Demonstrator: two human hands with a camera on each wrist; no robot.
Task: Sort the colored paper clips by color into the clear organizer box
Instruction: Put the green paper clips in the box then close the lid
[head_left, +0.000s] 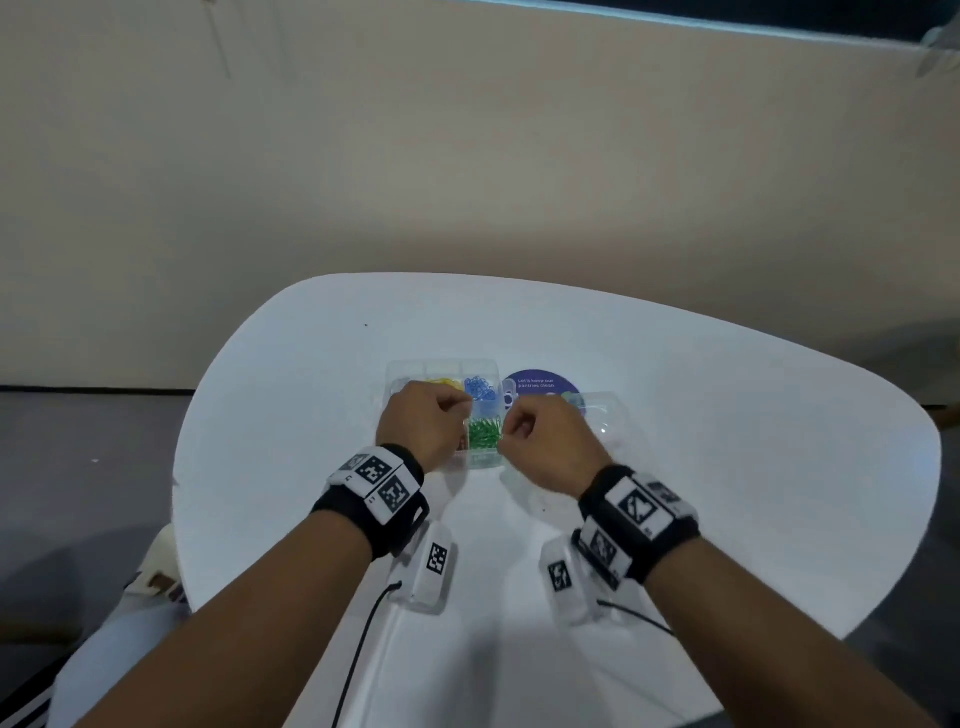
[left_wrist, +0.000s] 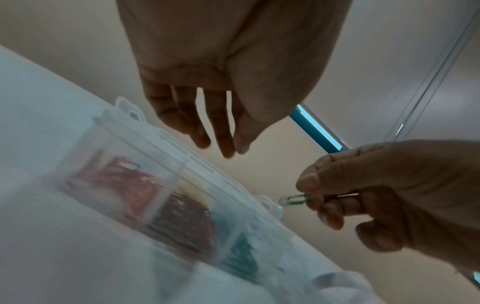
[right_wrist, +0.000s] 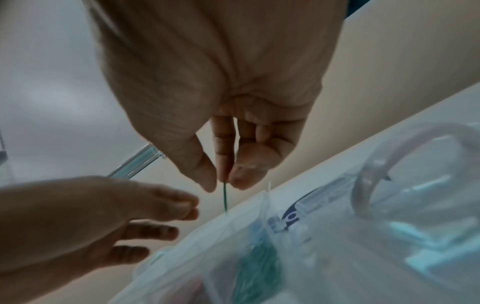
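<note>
The clear organizer box sits mid-table with yellow clips, blue clips and green clips in separate compartments. The left wrist view also shows red clips and darker red clips in its near row. My right hand hovers over the box's right side and pinches one green paper clip between thumb and fingertips; the clip points down toward the box edge. My left hand hangs above the box's left half, its fingers loosely curled and holding nothing.
A round purple sticker lies on the white table right of the box. A clear plastic container stands beside it, close to my right hand. The table's curved edge drops to a grey floor on the left.
</note>
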